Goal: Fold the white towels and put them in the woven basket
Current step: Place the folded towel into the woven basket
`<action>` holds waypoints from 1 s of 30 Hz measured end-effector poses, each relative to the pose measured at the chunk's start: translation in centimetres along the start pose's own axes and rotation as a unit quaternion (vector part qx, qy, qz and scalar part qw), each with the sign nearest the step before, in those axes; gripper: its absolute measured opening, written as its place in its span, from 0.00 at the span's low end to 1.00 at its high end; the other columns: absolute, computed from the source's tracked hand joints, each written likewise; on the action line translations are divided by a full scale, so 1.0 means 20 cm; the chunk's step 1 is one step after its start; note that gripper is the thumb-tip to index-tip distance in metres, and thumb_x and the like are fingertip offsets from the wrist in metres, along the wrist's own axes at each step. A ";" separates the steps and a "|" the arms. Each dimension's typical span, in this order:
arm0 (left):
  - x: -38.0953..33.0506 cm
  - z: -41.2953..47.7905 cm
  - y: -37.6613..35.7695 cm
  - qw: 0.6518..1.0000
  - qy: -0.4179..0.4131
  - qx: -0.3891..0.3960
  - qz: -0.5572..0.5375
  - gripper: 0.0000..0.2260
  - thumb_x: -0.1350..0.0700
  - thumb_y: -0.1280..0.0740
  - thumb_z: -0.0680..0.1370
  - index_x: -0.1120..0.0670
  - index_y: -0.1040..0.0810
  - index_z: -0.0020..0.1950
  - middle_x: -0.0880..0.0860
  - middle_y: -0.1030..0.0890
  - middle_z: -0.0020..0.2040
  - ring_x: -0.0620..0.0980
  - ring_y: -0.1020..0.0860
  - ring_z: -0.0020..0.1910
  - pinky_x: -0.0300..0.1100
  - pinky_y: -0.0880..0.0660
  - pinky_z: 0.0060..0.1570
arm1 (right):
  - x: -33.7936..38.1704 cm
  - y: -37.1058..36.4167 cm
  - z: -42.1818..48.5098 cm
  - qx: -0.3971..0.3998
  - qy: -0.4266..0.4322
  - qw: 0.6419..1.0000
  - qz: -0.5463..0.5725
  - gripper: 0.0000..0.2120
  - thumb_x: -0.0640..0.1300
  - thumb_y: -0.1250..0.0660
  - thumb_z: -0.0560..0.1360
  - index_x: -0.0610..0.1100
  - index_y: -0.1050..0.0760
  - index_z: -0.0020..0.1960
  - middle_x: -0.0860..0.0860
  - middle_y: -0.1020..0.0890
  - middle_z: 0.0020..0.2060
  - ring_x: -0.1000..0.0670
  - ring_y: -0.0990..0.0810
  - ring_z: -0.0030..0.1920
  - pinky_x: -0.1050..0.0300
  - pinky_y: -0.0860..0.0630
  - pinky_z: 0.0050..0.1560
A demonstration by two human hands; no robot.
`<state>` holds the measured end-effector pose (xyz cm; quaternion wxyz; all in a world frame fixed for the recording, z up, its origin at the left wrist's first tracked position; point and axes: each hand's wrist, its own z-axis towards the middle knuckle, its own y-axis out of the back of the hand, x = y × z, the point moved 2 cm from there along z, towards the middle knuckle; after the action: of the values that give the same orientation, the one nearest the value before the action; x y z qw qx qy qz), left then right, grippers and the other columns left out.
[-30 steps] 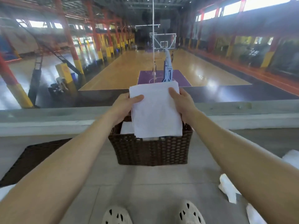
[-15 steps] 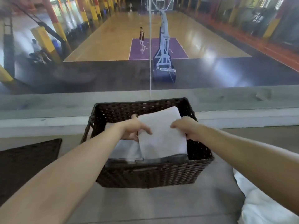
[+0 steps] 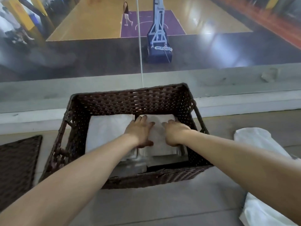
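Two bare forearms reach forward from the bottom edge into a dark brown woven basket (image 3: 130,98) that sits on a grey floor. Right of the basket, near the viewer, loose white towels (image 3: 254,137) lie in a heap on the floor. Left of the basket lies a dark woven mat (image 3: 16,163).

Inside the basket, both hands rest on top of a folded white towel (image 3: 160,145) on its right side. The left hand (image 3: 140,131) lies flat with fingers spread, pressing down. The right hand (image 3: 175,132) is arched, fingertips on the cloth, gripping nothing. A second folded towel (image 3: 105,132) lies flat just beside the first, on the basket's left side.

Beyond the basket runs a grey ledge. Far below it, a basketball court shows a hoop stand (image 3: 158,38) and a blurred person (image 3: 127,12).
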<state>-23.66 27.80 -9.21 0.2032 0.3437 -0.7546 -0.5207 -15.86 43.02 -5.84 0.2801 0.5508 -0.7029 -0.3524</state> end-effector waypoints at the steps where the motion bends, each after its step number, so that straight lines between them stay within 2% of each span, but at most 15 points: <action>1: -0.01 0.01 -0.01 0.998 -0.026 0.015 0.049 0.45 0.31 0.29 0.77 0.46 0.43 0.87 0.60 0.44 0.85 0.62 0.42 0.84 0.56 0.40 0.81 | 0.01 -0.02 0.01 0.030 0.031 0.998 -0.037 0.32 0.42 0.36 0.79 0.43 0.39 0.82 0.40 0.31 0.75 0.36 0.27 0.72 0.42 0.22 0.68; 4: -0.01 0.01 -0.02 0.994 -0.031 0.055 0.087 0.44 0.29 0.32 0.77 0.47 0.42 0.86 0.59 0.38 0.83 0.62 0.37 0.81 0.55 0.37 0.79 | 0.03 -0.05 0.02 0.095 0.054 0.989 -0.101 0.33 0.43 0.36 0.80 0.45 0.41 0.83 0.41 0.29 0.74 0.38 0.25 0.71 0.43 0.21 0.68; 6: -0.04 -0.01 0.00 0.992 -0.033 0.055 0.112 0.42 0.29 0.32 0.78 0.49 0.40 0.85 0.60 0.33 0.80 0.62 0.32 0.77 0.55 0.32 0.75 | 0.04 0.01 -0.02 0.076 0.079 0.985 -0.134 0.28 0.43 0.37 0.83 0.43 0.36 0.82 0.41 0.27 0.73 0.40 0.23 0.69 0.47 0.21 0.64; 8: -0.07 -0.04 0.06 0.991 -0.032 0.063 0.117 0.39 0.32 0.32 0.79 0.50 0.37 0.83 0.59 0.29 0.76 0.62 0.28 0.73 0.55 0.28 0.70 | 0.03 0.10 -0.12 0.019 0.109 0.987 -0.119 0.22 0.45 0.38 0.84 0.44 0.29 0.77 0.42 0.23 0.71 0.41 0.20 0.66 0.49 0.19 0.61; 11: -0.16 -0.14 0.25 0.997 -0.017 0.030 0.073 0.33 0.37 0.32 0.82 0.50 0.35 0.83 0.57 0.27 0.74 0.62 0.23 0.70 0.55 0.22 0.63 | -0.09 0.31 -0.38 -0.156 0.168 0.973 0.033 0.18 0.45 0.38 0.83 0.46 0.20 0.70 0.47 0.17 0.65 0.46 0.19 0.64 0.50 0.22 0.65; 13: -0.27 -0.22 0.38 0.998 -0.025 -0.051 0.029 0.27 0.40 0.33 0.83 0.50 0.30 0.79 0.56 0.24 0.71 0.61 0.21 0.67 0.55 0.20 0.61 | -0.23 0.44 -0.58 -0.283 0.170 0.933 0.141 0.14 0.43 0.36 0.82 0.47 0.15 0.62 0.51 0.13 0.56 0.51 0.17 0.55 0.56 0.23 0.61; 15: -0.43 -0.30 0.51 0.989 -0.049 -0.140 -0.008 0.21 0.42 0.35 0.84 0.50 0.26 0.74 0.53 0.23 0.67 0.59 0.19 0.63 0.56 0.19 0.57 | -0.41 0.49 -0.73 -0.398 0.122 0.877 0.241 0.12 0.44 0.36 0.80 0.51 0.14 0.55 0.55 0.12 0.48 0.53 0.15 0.47 0.52 0.20 0.58; 18: -0.73 -0.39 0.69 0.958 -0.114 -0.261 -0.031 0.16 0.47 0.35 0.84 0.51 0.21 0.69 0.52 0.20 0.62 0.57 0.18 0.57 0.53 0.19 0.51 | -0.73 0.36 -0.87 -0.465 0.006 0.800 0.378 0.11 0.45 0.37 0.78 0.52 0.15 0.50 0.56 0.13 0.43 0.52 0.13 0.46 0.46 0.16 0.54; 20: -0.94 -0.43 0.76 0.940 -0.163 -0.301 -0.018 0.15 0.48 0.34 0.84 0.52 0.19 0.67 0.53 0.18 0.60 0.57 0.17 0.54 0.51 0.20 0.49 | -0.93 0.14 -0.92 -0.453 -0.099 0.788 0.406 0.10 0.46 0.36 0.78 0.52 0.16 0.51 0.56 0.13 0.45 0.52 0.13 0.48 0.47 0.16 0.55; 22: -1.12 -0.43 0.77 0.935 -0.191 -0.297 0.014 0.15 0.47 0.35 0.84 0.52 0.19 0.66 0.53 0.18 0.58 0.58 0.18 0.54 0.52 0.21 0.50 | -1.08 -0.14 -0.95 -0.414 -0.184 0.816 0.359 0.10 0.48 0.32 0.78 0.51 0.16 0.57 0.54 0.14 0.53 0.52 0.16 0.53 0.53 0.20 0.58; 24: -1.26 -0.41 0.72 0.943 -0.198 -0.264 0.037 0.16 0.46 0.36 0.84 0.52 0.21 0.67 0.53 0.19 0.60 0.59 0.18 0.56 0.53 0.21 0.52 | -1.17 -0.45 -0.95 -0.315 -0.247 0.862 0.312 0.24 0.54 0.28 0.76 0.51 0.23 0.71 0.49 0.22 0.68 0.49 0.21 0.61 0.55 0.26 0.61; 26: -1.35 -0.38 0.64 0.952 -0.196 -0.229 0.058 0.17 0.45 0.36 0.85 0.52 0.22 0.69 0.53 0.20 0.62 0.60 0.19 0.58 0.54 0.20 0.55 | -1.23 -0.76 -0.97 -0.199 -0.303 0.887 0.286 0.47 0.68 0.25 0.69 0.56 0.40 0.82 0.44 0.37 0.78 0.42 0.33 0.77 0.45 0.30 0.72; 28: -1.41 -0.36 0.54 0.956 -0.197 -0.202 0.080 0.17 0.44 0.36 0.85 0.51 0.23 0.69 0.53 0.20 0.63 0.59 0.19 0.60 0.53 0.22 0.56 | -1.26 -1.05 -0.97 -0.107 -0.329 0.898 0.272 0.63 0.79 0.26 0.57 0.62 0.52 0.83 0.43 0.47 0.81 0.34 0.49 0.82 0.34 0.34 0.76; 29: -1.44 -0.36 0.49 0.957 -0.199 -0.192 0.090 0.17 0.44 0.36 0.85 0.51 0.23 0.69 0.53 0.21 0.63 0.58 0.19 0.61 0.52 0.23 0.55 | -1.27 -1.17 -0.98 -0.070 -0.329 0.907 0.252 0.66 0.82 0.27 0.53 0.62 0.52 0.83 0.44 0.49 0.81 0.33 0.51 0.82 0.32 0.33 0.75; 30: -1.45 -0.36 0.45 0.957 -0.202 -0.184 0.097 0.16 0.44 0.36 0.85 0.51 0.23 0.69 0.53 0.21 0.62 0.58 0.19 0.61 0.52 0.23 0.54 | -1.27 -1.26 -0.98 -0.049 -0.322 0.917 0.228 0.66 0.83 0.28 0.52 0.61 0.50 0.82 0.44 0.48 0.80 0.33 0.48 0.81 0.31 0.31 0.73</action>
<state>-1.88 46.45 3.28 0.1555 0.1135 -0.7011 -0.6866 19.98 60.30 -14.59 0.1376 0.2179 -0.8434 -0.4714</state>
